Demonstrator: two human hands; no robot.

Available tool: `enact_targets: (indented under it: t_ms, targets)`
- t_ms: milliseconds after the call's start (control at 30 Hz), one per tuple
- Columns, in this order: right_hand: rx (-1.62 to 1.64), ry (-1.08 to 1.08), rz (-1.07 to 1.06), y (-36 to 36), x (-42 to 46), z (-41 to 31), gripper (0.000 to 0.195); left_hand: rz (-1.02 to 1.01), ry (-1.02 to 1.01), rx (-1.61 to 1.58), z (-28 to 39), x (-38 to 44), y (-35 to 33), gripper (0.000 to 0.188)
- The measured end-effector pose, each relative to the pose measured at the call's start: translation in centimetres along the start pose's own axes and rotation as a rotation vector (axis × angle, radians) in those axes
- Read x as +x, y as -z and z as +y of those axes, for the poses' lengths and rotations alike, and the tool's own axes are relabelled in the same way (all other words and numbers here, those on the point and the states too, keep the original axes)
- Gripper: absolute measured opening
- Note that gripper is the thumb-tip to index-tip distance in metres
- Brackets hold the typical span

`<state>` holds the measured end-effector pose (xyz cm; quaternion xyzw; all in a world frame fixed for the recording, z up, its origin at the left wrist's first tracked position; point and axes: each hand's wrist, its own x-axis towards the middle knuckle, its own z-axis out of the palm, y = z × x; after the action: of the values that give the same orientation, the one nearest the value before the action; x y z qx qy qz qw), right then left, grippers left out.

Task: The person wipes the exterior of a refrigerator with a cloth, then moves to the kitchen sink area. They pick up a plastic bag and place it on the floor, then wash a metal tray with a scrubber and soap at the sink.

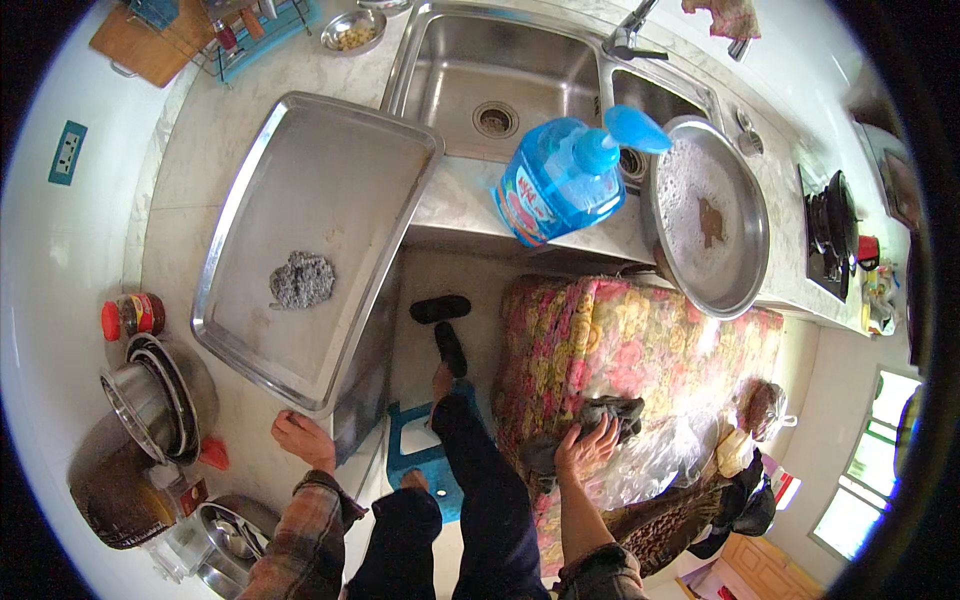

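My left hand (304, 442) rests on the counter just below the near end of a large metal tray (330, 180), its fingers curled near the rim. A steel wool scrubber (303, 281) lies in the tray. My right hand (589, 450) lies on a dark cloth (615, 417) on a flower-patterned cover; whether the fingers grip the cloth is unclear. A blue pump bottle of detergent (559, 184) stands at the counter's front edge. Right of it a metal basin (754, 225) with foamy water sits partly over the counter's edge.
A double steel sink (442, 90) with a faucet (630, 37) lies ahead. At left are stacked metal bowls (161, 397) and a red-lidded jar (139, 315). Clear plastic bags (660, 465) lie on the cover. A blue stool (401, 450) and black slippers (441, 308) are on the floor.
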<state>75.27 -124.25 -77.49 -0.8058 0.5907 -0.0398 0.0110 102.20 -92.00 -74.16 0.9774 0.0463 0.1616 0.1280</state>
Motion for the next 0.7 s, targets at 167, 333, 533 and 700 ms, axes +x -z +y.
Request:
enact_targets:
  t_ms: [167, 333, 533, 700]
  targets:
    - [0.013, 0.031, 0.039, 0.1, -0.3, 0.5, 0.056, -0.015, 0.004, 0.0, -0.8, -0.3, 0.1, 0.019]
    - [-0.015, 0.048, 0.013, 0.3, -1.0, 0.9, 0.056, -0.022, 0.045, 0.036, -2.0, -0.7, -0.3, 0.017]
    - [0.005, 0.054, 0.005, 0.8, -0.2, 0.1, 0.057, 0.026, 0.015, 0.043, -2.8, -0.6, -1.1, 0.018]
    - [0.034, 0.045, 0.019, 0.1, -0.4, 0.5, 0.055, 0.042, 0.087, 0.073, -4.8, -0.4, -2.6, 0.024]
